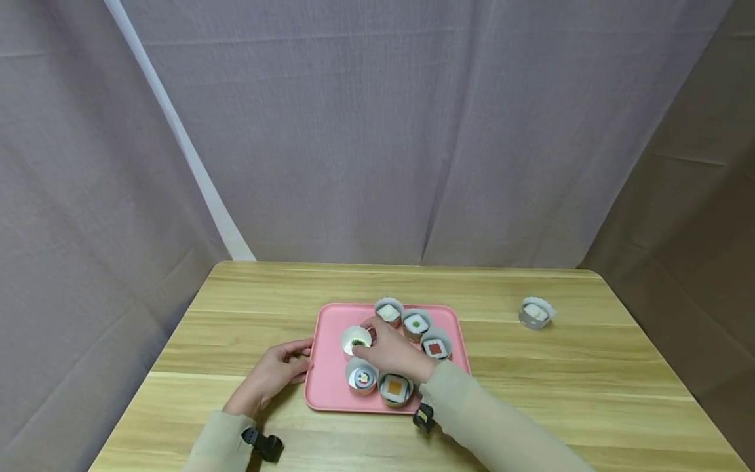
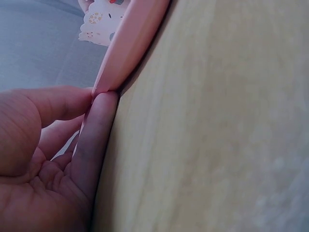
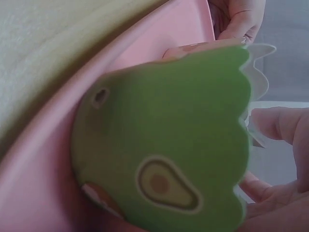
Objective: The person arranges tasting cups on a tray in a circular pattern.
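My left hand pinches the left rim of a pink tray; in the left wrist view, thumb and finger meet at its edge. My right hand reaches over the tray and holds a white paper cup at its rim, the thumb over the opening. Something green shows inside that cup; the fingertips are partly hidden. Around my right hand stand several more paper cups with small sushi-like pieces, among them an orange-topped one and a red-topped one. A green avocado-print cup fills the right wrist view.
A grey dotted paper cup with a white piece in it stands apart on the wooden table, to the right of the tray. Grey cloth hangs behind the table and at both sides.
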`<state>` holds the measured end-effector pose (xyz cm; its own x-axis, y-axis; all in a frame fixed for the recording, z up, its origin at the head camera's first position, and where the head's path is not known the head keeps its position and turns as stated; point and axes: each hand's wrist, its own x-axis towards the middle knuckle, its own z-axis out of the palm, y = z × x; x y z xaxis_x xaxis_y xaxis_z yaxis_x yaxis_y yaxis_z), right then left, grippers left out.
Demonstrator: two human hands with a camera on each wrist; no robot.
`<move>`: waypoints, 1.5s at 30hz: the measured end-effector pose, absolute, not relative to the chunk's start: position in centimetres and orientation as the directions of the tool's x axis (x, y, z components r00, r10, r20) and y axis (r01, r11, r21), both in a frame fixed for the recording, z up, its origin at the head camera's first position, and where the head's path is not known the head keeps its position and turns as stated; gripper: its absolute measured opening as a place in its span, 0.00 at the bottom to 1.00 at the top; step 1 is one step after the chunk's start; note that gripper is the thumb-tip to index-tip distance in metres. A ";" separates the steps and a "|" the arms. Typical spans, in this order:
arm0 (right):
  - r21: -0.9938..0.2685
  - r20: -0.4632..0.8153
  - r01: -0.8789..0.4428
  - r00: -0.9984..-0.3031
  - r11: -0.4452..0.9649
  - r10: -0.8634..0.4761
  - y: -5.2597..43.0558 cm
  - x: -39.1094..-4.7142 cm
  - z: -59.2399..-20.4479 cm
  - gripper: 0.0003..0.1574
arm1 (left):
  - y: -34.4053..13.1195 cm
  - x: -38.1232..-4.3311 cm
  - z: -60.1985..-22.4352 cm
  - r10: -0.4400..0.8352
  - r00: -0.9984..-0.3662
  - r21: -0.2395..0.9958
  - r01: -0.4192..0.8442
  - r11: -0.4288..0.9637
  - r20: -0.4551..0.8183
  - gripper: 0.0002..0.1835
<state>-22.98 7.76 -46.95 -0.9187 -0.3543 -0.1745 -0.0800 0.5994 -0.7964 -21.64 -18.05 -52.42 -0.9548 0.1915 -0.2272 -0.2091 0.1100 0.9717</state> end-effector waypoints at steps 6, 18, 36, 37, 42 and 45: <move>-0.804 -0.165 -0.084 -0.919 0.589 -0.357 7.6 -23.0 -47.0 0.33 | -18.1 -21.7 -52.5 0.189 -0.955 0.971 -0.209 0.114 -0.227 0.26; -0.861 -0.001 -0.147 -0.957 0.487 -0.290 10.4 -23.9 -44.7 0.31 | -18.0 -21.7 -52.2 0.189 -0.955 0.972 -0.211 0.108 -0.228 0.26; -0.688 0.223 -0.238 -0.968 0.685 -0.113 24.3 -24.2 -44.3 0.49 | -17.5 -22.0 -52.2 0.198 -0.956 0.973 -0.199 0.115 -0.219 0.25; -0.672 0.243 -0.245 -0.964 0.699 -0.105 25.2 -24.2 -44.6 0.49 | -17.5 -22.0 -52.2 0.195 -0.956 0.973 -0.199 0.117 -0.219 0.25; -0.579 0.324 -0.233 -0.945 0.782 -0.042 28.8 -24.3 -45.8 0.52 | -17.3 -22.1 -52.3 0.197 -0.957 0.974 -0.192 0.123 -0.214 0.25; -0.549 0.362 -0.200 -0.932 0.812 0.016 30.7 -24.4 -46.3 0.53 | -17.3 -22.1 -52.4 0.196 -0.957 0.973 -0.195 0.121 -0.216 0.25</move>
